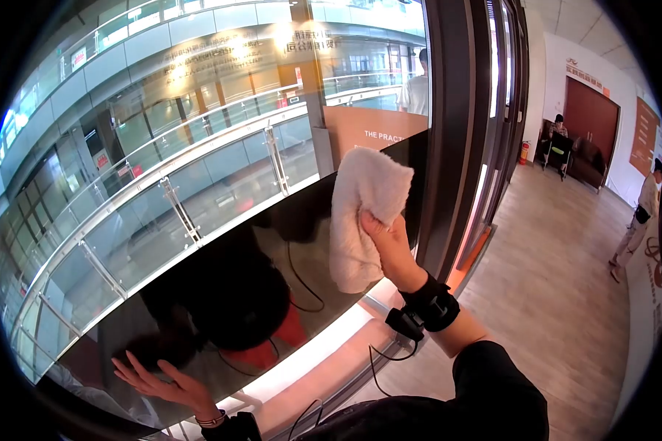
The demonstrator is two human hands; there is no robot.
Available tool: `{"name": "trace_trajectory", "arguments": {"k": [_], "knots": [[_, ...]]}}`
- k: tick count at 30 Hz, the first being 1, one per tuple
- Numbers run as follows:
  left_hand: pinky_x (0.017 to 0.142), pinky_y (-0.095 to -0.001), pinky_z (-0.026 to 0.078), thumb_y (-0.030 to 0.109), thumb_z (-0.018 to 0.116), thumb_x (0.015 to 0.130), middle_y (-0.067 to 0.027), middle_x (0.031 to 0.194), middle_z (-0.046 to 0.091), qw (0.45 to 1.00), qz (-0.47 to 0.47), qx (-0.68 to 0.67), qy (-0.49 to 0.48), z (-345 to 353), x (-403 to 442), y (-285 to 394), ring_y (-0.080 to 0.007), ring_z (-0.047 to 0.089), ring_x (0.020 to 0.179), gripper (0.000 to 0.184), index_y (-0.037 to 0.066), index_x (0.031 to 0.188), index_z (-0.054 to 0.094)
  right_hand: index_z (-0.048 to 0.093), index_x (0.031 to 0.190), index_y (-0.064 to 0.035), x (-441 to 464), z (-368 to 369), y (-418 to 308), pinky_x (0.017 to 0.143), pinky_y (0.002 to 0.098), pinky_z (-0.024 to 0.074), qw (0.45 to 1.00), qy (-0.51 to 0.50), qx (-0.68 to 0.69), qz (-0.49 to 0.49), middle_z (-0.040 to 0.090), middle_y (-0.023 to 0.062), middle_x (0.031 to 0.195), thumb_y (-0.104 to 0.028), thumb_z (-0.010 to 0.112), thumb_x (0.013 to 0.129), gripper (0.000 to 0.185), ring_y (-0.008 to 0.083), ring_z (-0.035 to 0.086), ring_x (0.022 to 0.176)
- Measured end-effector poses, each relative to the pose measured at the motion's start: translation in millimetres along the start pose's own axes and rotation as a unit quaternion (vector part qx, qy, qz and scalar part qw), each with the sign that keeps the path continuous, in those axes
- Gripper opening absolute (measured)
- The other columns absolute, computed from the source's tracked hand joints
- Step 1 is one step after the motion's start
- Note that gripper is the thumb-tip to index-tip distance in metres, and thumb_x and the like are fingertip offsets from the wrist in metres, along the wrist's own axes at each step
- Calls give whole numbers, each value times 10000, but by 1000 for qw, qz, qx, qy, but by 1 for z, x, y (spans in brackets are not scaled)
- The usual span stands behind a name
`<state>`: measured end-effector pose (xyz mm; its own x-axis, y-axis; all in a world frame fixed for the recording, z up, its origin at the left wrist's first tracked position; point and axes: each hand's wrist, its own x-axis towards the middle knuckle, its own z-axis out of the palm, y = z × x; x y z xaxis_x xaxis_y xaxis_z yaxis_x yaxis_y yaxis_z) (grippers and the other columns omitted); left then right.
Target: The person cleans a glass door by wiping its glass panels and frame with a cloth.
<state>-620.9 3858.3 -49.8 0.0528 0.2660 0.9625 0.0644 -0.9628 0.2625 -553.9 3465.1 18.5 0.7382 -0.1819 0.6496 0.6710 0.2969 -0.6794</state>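
Observation:
My right hand point(389, 244) grips a folded white towel point(360, 213), thumb on the near side and the other fingers hidden behind it. The towel is up at a large glass window point(221, 147), overlapping the glossy dark band point(309, 250) along the lower part of the pane; whether it presses on the surface I cannot tell. At lower left, my left hand point(165, 387) holds nothing, its fingers spread in front of the dark band. A black strap with a small device point(426, 309) sits on my right wrist, with a thin cable hanging from it.
A dark window frame point(449, 147) rises right of the towel. Below the dark band runs a pale ledge point(309, 389). Railings point(176, 209) stand beyond the glass. To the right, a wooden floor point(544, 264) leads to a seated person point(559, 126) and a standing person point(643, 206).

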Motion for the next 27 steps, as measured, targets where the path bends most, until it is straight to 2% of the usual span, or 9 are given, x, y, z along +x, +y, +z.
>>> {"name": "trace_trajectory", "arguments": {"k": [3, 8, 12, 14, 15, 18, 22, 24, 27], "knots": [[1129, -559, 156, 304, 430, 1005, -148, 1542, 316, 1000, -1, 10, 4, 3, 0, 0, -383, 219, 1437, 480, 50, 1412, 453, 462, 1320, -19, 0, -2, 1, 895, 306, 490, 997, 13, 66, 29, 571, 65, 1195, -276, 634, 948, 484, 159, 581, 1046], [1116, -569, 179, 325, 411, 1007, -149, 1542, 314, 1000, -3, 14, 15, 6, 0, 0, -392, 231, 1430, 490, 58, 1416, 451, 448, 1338, -2, 16, -8, 14, 897, 304, 481, 984, 80, -117, -108, 585, 89, 1183, -258, 628, 929, 515, 186, 593, 1060], [1128, -554, 180, 272, 424, 1008, -165, 1538, 311, 1000, 4, 8, 21, 6, 0, 2, -399, 229, 1428, 468, 25, 1405, 450, 487, 1334, -26, 16, 3, 23, 853, 339, 506, 857, 79, -422, -286, 591, 151, 1149, -200, 708, 810, 595, 298, 627, 1024], [1126, -555, 189, 266, 420, 1008, -167, 1535, 315, 1000, 8, 7, 25, 9, -2, 0, -401, 231, 1426, 465, 23, 1404, 451, 565, 1299, -135, -2, 32, 17, 874, 410, 499, 803, 16, -502, -321, 547, 185, 1177, -159, 763, 680, 650, 387, 578, 1019], [1125, -556, 192, 263, 419, 1008, -168, 1534, 317, 1000, 9, 8, 25, 9, -2, -1, -402, 232, 1426, 464, 21, 1403, 451, 589, 1291, -225, -9, 35, 14, 857, 411, 508, 757, -63, -555, -338, 537, 150, 1217, -135, 748, 628, 688, 344, 573, 1038], [1126, -555, 193, 259, 420, 1008, -172, 1533, 317, 1000, 10, 9, 25, 10, -3, -2, -405, 232, 1425, 462, 19, 1401, 453, 587, 1297, -259, -10, 28, 15, 809, 376, 531, 707, -170, -570, -383, 549, 111, 1205, -84, 715, 618, 713, 311, 576, 1041], [1126, -552, 190, 254, 428, 1005, -179, 1533, 316, 999, 15, 29, 21, 9, -4, -6, -408, 234, 1425, 462, 17, 1400, 455, 582, 1244, -125, 52, -18, -3, 722, 401, 548, 739, 36, -544, -396, 573, 148, 1169, -102, 721, 647, 613, 345, 611, 998], [1127, -552, 189, 252, 433, 1003, -181, 1531, 319, 1000, 11, 16, 18, 7, -3, -4, -409, 237, 1424, 461, 18, 1400, 456, 430, 1332, -25, 77, -34, -13, 727, 462, 531, 787, 195, -524, -261, 521, 205, 1184, -112, 695, 743, 651, 411, 604, 939], [1123, -550, 197, 286, 411, 1008, -158, 1533, 331, 999, 8, 4, 31, 9, -3, 0, -400, 241, 1426, 468, 42, 1405, 463, 389, 1377, -44, 71, -8, -27, 738, 469, 531, 770, 164, -551, -276, 482, 209, 1255, -155, 716, 750, 716, 426, 600, 947]]}}
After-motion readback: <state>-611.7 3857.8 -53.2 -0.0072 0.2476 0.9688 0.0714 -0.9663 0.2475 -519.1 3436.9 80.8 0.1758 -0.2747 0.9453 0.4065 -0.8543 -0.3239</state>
